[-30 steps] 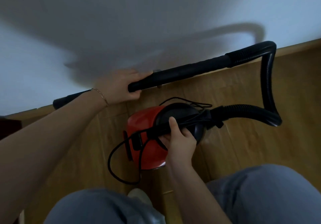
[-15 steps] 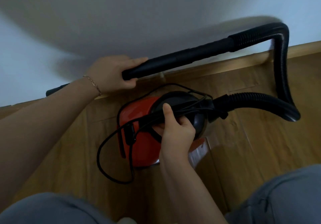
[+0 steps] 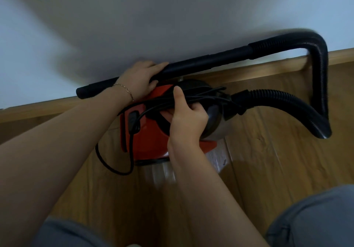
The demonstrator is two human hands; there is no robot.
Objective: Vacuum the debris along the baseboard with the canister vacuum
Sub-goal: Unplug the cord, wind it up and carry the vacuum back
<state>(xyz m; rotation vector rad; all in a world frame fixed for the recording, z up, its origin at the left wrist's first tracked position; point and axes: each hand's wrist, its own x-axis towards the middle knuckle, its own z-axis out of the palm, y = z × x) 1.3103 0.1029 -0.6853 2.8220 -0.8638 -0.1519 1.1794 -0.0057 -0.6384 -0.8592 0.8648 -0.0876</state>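
A red and black canister vacuum (image 3: 151, 137) hangs above the wooden floor, close to the wall. My right hand (image 3: 186, 116) grips its black top handle together with loops of power cord (image 3: 115, 168). My left hand (image 3: 140, 78) is closed around the black rigid wand (image 3: 206, 63), which lies roughly level along the wall, its open end (image 3: 81, 92) pointing left just above the baseboard (image 3: 47, 108). A ribbed black hose (image 3: 318, 85) bends sharply at the right and runs back to the canister. I cannot make out any debris.
The white wall (image 3: 172, 17) fills the upper half, with a wooden baseboard at its foot. Wood-plank floor (image 3: 268, 160) spreads below. My knees in grey trousers (image 3: 314, 218) sit at the bottom corners.
The canister and wand have come up and nearer to the camera. The wand's open end has swung clear to the left of my wrist. The hose bend has shifted right.
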